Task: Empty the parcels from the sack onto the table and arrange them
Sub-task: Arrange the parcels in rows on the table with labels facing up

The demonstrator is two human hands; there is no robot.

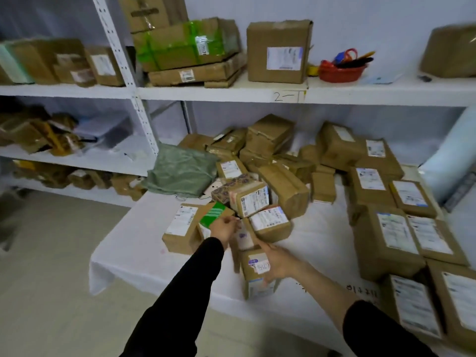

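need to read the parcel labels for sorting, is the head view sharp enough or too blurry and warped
Head view: even soft light, no hard shadows; wide-angle bends the shelf upright; parcels on the left shelves smear at the frame edge; the right hand and the small box it grips are slightly motion-blurred; labels on the stacked parcels show lines but no legible text.

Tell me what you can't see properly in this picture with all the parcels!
All in the head view:
- Print on the labels, such as on the small parcel that the right hand holds: too small and blurred.
- Inside of the green sack: hidden by its own folded cloth.
- Grip of the left hand on the green-striped parcel: blurred, partly hidden by the hand itself.
- The parcels at the right edge: cut off by the frame.
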